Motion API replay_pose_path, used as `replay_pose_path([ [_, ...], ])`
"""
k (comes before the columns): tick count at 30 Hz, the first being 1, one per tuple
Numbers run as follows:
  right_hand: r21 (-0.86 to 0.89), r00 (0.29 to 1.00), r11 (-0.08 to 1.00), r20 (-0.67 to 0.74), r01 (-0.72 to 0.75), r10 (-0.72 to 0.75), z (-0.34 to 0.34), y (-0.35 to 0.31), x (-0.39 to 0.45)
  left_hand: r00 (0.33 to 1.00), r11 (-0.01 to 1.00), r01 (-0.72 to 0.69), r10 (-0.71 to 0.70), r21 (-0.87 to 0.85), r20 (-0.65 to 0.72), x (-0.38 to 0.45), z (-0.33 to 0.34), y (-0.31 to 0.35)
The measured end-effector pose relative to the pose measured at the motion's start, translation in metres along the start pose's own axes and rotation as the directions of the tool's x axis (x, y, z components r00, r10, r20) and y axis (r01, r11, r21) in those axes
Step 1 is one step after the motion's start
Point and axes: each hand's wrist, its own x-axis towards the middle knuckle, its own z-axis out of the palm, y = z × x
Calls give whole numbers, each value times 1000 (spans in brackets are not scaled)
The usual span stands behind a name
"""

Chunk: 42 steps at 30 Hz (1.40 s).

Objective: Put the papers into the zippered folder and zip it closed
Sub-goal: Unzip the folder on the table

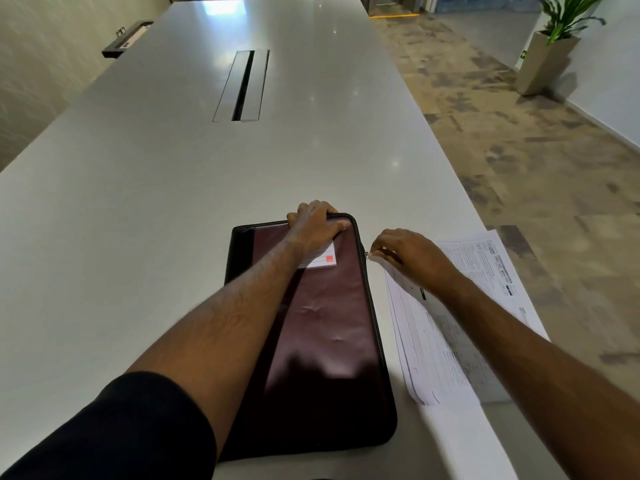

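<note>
A dark maroon zippered folder (322, 327) with black edging lies flat and closed on the white table, a small white label with a red square on its cover. My left hand (313, 225) grips the folder's far edge near its far right corner. My right hand (407, 252) pinches the small metal zipper pull (367, 254) on the folder's right side, near the far end. A loose stack of printed papers (450, 344) lies on the table just right of the folder, partly under my right forearm, its outer corner over the table's right edge.
The long white table (173, 202) stretches ahead, with a recessed cable slot (244, 85) in its middle. A dark flat object (126, 39) sits at the far left edge. The table's right edge runs close to the papers; beyond it lie patterned carpet and a potted plant (550, 53).
</note>
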Motion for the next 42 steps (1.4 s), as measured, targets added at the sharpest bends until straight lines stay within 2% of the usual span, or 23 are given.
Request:
replay_pose_path([
  [8, 4, 1000, 1000, -20, 17, -17, 1, -8, -21, 1000, 1000, -5, 5, 13, -13, -4, -1, 2],
  [22, 15, 1000, 1000, 19, -12, 12, 2, -26, -59, 1000, 999, 9, -10, -48, -21, -9, 2, -1],
  [42, 54, 994, 997, 97, -49, 44, 8, -48, -122, 1000, 999, 21, -21, -46, -9, -12, 2, 2],
])
